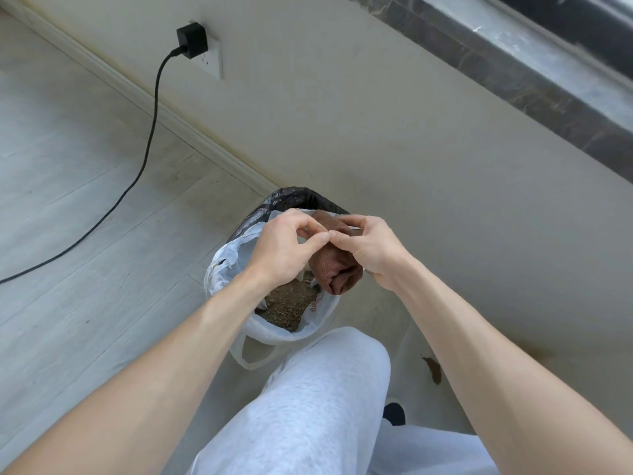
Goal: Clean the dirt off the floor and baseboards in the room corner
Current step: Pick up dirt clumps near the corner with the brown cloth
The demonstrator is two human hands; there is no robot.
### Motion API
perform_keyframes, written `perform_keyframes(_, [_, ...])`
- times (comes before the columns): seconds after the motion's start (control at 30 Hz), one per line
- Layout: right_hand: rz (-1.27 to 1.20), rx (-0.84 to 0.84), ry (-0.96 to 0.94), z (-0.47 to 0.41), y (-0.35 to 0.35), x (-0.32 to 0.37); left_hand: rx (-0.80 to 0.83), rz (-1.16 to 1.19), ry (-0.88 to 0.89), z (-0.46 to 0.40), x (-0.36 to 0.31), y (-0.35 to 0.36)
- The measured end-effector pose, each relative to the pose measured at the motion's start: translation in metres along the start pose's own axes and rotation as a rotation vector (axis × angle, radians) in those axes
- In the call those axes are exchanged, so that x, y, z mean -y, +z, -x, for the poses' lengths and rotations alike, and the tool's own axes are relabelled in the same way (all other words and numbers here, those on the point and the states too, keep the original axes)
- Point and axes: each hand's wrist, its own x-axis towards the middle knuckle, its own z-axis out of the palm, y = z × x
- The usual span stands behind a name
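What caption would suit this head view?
Both hands hold a brown cloth over a dirt-filled white bag.

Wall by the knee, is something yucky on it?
Yes. A brown smear sits low on the wall, right of the knee, with a faint yellowish stain beside it. The rest of the wall looks pale and clean, so it stands out.

cloth (pixel 337 269): brown terry, matt | bag (pixel 219 269): thin white plastic | floor (pixel 85 166): pale wood-grain
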Motion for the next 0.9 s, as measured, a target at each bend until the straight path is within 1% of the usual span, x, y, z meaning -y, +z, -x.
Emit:
perform_keyframes(0.07, [0.010, -0.003, 0.001, -0.002, 0.001, -0.001, 0.020, -0.027, -0.010, -0.001, 0.004, -0.002])
perform_keyframes(0.17, [0.009, -0.004, 0.015, -0.003, -0.001, 0.000, 0.067, -0.100, -0.087, -0.001, 0.010, -0.009])
perform_keyframes(0.27, [0.015, -0.015, 0.028, -0.001, -0.002, 0.003, 0.112, -0.357, -0.120, 0.000, 0.016, -0.019])
perform_keyframes(0.33, [0.020, -0.025, 0.034, -0.001, -0.002, 0.003, 0.140, -0.532, -0.098, 0.001, 0.018, -0.025])
perform_keyframes(0.37, [0.028, -0.027, 0.033, 0.000, -0.002, 0.003, 0.157, -0.577, -0.077, 0.001, 0.019, -0.026])
perform_keyframes(0.4, [0.034, -0.027, 0.032, 0.001, -0.003, 0.004, 0.179, -0.601, -0.068, 0.001, 0.018, -0.027])
perform_keyframes(0.47, [0.046, -0.034, 0.031, 0.003, -0.007, 0.006, 0.214, -0.559, -0.094, 0.000, 0.016, -0.028])
perform_keyframes(0.6, [0.079, -0.043, 0.031, 0.008, -0.022, 0.016, 0.201, -0.488, -0.105, -0.001, 0.010, -0.024])
perform_keyframes(0.67, [0.029, -0.033, 0.048, 0.008, -0.032, 0.019, 0.192, -0.375, -0.120, -0.005, 0.005, -0.017])
perform_keyframes(0.73, [-0.088, -0.031, 0.060, 0.006, -0.046, 0.022, 0.178, -0.141, -0.193, -0.012, -0.001, -0.002])
perform_keyframes(0.77, [-0.141, -0.026, 0.058, 0.006, -0.053, 0.023, 0.184, 0.036, -0.285, -0.014, -0.006, 0.007])
perform_keyframes(0.83, [-0.241, -0.009, 0.054, 0.005, -0.072, 0.019, 0.263, 0.428, -0.492, -0.020, -0.020, 0.030])
perform_keyframes(0.87, [-0.280, 0.011, 0.054, 0.006, -0.079, 0.017, 0.303, 0.604, -0.557, -0.021, -0.026, 0.039])
perform_keyframes(0.9, [-0.306, 0.031, 0.054, 0.008, -0.086, 0.014, 0.319, 0.734, -0.586, -0.023, -0.033, 0.048])
